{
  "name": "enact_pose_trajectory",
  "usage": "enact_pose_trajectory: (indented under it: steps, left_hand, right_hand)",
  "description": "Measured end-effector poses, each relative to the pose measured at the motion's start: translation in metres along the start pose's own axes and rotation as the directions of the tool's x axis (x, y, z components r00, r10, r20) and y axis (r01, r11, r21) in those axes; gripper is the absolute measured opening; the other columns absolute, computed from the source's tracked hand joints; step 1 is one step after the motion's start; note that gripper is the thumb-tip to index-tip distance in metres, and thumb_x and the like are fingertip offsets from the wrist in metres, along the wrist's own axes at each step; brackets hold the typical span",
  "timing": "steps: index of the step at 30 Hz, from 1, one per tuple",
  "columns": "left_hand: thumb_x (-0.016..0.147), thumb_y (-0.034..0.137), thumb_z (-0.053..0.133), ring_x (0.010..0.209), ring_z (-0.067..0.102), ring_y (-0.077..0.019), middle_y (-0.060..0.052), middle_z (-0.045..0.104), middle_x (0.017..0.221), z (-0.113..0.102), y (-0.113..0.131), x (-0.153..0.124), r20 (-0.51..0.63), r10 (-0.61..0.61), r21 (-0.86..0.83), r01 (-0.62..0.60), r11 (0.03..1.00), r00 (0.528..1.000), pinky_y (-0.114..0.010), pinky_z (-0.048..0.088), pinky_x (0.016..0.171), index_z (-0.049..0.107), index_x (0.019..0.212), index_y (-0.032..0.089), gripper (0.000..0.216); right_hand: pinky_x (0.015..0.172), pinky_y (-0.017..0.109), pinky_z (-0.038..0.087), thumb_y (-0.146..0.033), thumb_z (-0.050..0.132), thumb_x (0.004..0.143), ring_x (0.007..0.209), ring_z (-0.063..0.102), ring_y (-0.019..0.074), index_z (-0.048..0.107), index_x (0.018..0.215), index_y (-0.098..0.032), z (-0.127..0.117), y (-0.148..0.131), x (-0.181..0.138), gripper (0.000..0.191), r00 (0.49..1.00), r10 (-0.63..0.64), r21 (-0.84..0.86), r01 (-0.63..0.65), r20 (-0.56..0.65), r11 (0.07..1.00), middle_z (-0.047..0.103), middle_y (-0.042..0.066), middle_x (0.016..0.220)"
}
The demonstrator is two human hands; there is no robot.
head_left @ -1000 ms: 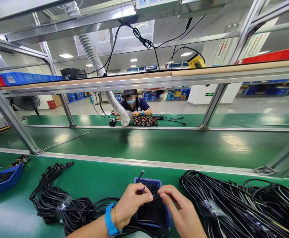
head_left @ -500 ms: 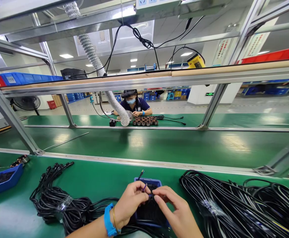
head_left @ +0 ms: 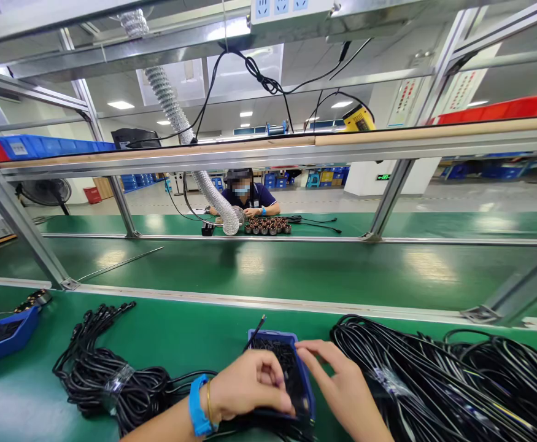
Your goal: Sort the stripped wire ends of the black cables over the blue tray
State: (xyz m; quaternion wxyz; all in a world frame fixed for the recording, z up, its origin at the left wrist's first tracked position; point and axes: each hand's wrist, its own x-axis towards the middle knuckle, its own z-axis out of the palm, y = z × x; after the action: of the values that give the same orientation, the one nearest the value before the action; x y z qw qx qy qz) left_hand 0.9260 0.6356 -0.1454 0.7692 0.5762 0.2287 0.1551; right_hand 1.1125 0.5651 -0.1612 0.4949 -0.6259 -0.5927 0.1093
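A small blue tray point(head_left: 305, 383) of tiny black parts sits at the near edge of the green bench. My left hand point(head_left: 245, 387), with a blue wristband, is curled closed over the tray's left side and grips a thin black cable point(head_left: 255, 331) whose tip sticks up past the tray's far rim. My right hand point(head_left: 337, 387) rests at the tray's right side, fingers stretched toward the parts inside. On the left lies a bundled coil of black cables point(head_left: 107, 377). A larger heap of black cables point(head_left: 438, 380) lies on the right.
Another blue tray point(head_left: 1, 334) sits at the far left. Beyond a metal rail runs a green conveyor belt point(head_left: 296, 270). Across it a person point(head_left: 248, 193) sits by a flexible silver duct point(head_left: 194, 153) and a cluster of small copper coils point(head_left: 268, 225). Aluminium frame posts stand left and right.
My hands, which were pinching a cable end together above the tray, have come apart. The left has curled and dropped lower; the right has moved to the tray's right edge.
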Motion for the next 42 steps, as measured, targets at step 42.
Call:
enact_pose_trajectory:
  steps: [42]
  left_hand:
    - [0.062,0.044,0.079,0.056,0.048,-0.0104,0.001,0.055,0.062,-0.002,0.008,0.004,-0.272,0.165,0.081,-0.148,0.986,0.948,-0.025,0.037,0.058,0.066,0.072,0.013,0.036]
  right_hand:
    - [0.068,0.025,0.056,-0.037,0.066,0.087,0.073,0.068,0.0178,0.072,0.09,-0.024,0.008,-0.024,-0.007,0.015,0.989,-0.107,0.052,0.113,-0.106,0.992,0.071,0.004,0.083]
